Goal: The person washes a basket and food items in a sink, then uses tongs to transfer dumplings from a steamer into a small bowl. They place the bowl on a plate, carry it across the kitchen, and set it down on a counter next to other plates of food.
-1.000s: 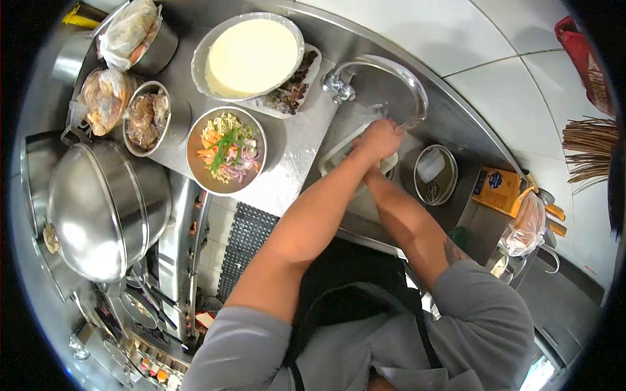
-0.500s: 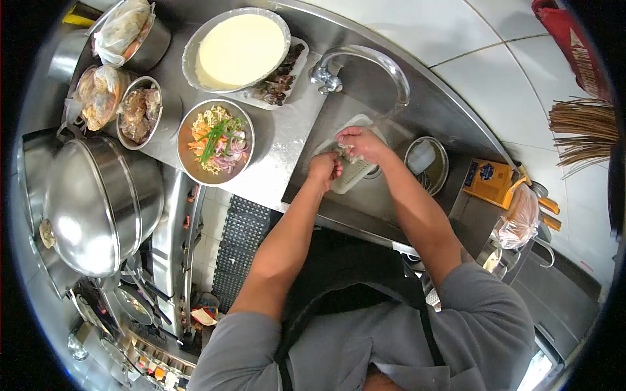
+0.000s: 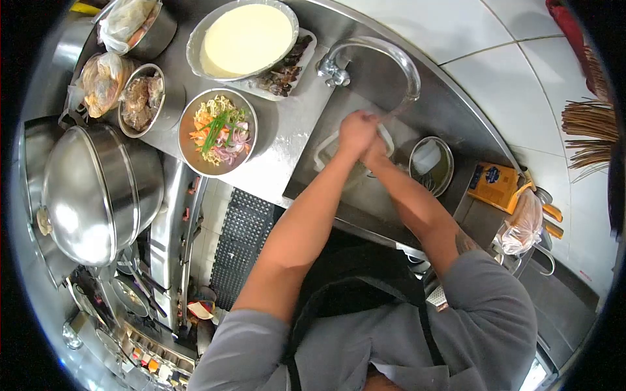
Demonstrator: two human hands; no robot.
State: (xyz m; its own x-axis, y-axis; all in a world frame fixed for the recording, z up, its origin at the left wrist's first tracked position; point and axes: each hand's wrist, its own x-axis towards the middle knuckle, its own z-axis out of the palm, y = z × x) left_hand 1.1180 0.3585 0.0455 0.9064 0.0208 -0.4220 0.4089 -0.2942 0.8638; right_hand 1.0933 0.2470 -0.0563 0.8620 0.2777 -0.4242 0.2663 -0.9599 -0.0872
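Note:
Over the steel sink [image 3: 306, 171], my left hand [image 3: 357, 133] and my right hand [image 3: 375, 151] are pressed together, the left overlapping the right. Both are under the end of the curved faucet [image 3: 391, 52], where water runs down. The fingers of both hands are mostly hidden, and I cannot make out anything between them. Below them in the sink lies a pale plastic basket [image 3: 320, 158], largely covered by my hands and forearms. Right of my hands stands a round metal pot [image 3: 448, 171] with a whisk and a whitish piece inside.
On the left counter are a bowl of cut vegetables [image 3: 218, 133], a large bowl of pale yellow liquid [image 3: 248, 39], a tray of shrimp-like food [image 3: 287, 75], a pot of meat [image 3: 142, 101] and a big lidded steamer [image 3: 81, 189]. A yellow packet [image 3: 494, 186] lies at right.
My hands have moved up from the basket to the faucet's stream and come together. Before, they were apart over the basket. The view has shifted slightly.

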